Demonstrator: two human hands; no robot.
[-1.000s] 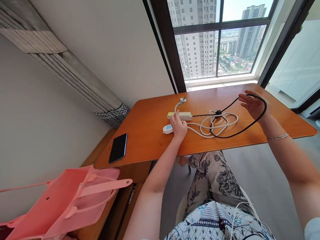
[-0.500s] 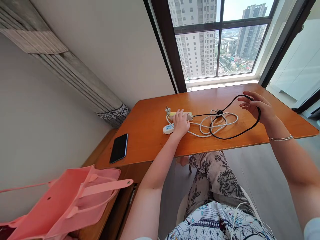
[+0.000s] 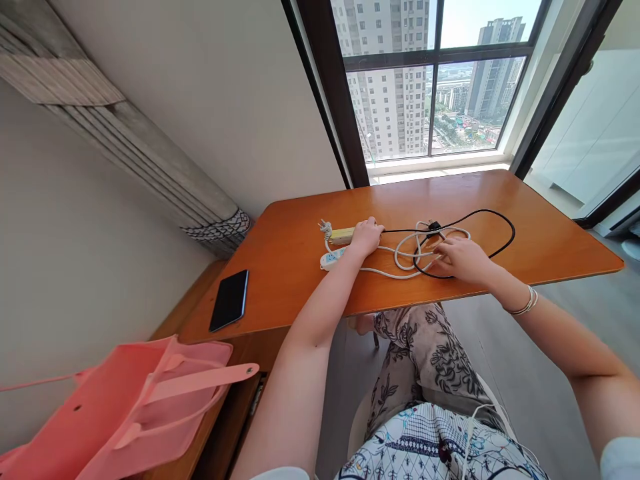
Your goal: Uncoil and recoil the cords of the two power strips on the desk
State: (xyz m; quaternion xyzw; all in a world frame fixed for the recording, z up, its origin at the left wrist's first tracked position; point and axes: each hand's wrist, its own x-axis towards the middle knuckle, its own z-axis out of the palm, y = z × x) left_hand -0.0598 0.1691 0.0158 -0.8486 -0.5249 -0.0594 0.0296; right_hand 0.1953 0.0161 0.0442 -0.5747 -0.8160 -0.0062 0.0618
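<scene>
My left hand (image 3: 367, 237) is closed over the right end of a yellowish power strip (image 3: 342, 235), which lies on the table. A black cord (image 3: 500, 215) runs out from that end and loops to the right. Just in front lies a white power strip (image 3: 329, 259) with blue sockets. Its white cord (image 3: 400, 257) is coiled loosely, tangled with the black one. My right hand (image 3: 463, 260) is low over the coil, its fingers pinched on the white cord; the exact grip is partly hidden. A black plug (image 3: 434, 227) rests on the coil, and a white plug (image 3: 325, 228) lies at the left.
The wooden table (image 3: 295, 267) ends close in front of my lap. A phone (image 3: 229, 300) lies near its left edge. A pink bag (image 3: 150, 400) stands open at the lower left. Behind the table are a window (image 3: 435, 100) and a gathered curtain (image 3: 165, 167).
My right hand has let go of the black cord's loop and moved left and down to the coiled cords. The loop now lies on the table. My left hand has shifted toward the yellowish strip's right end.
</scene>
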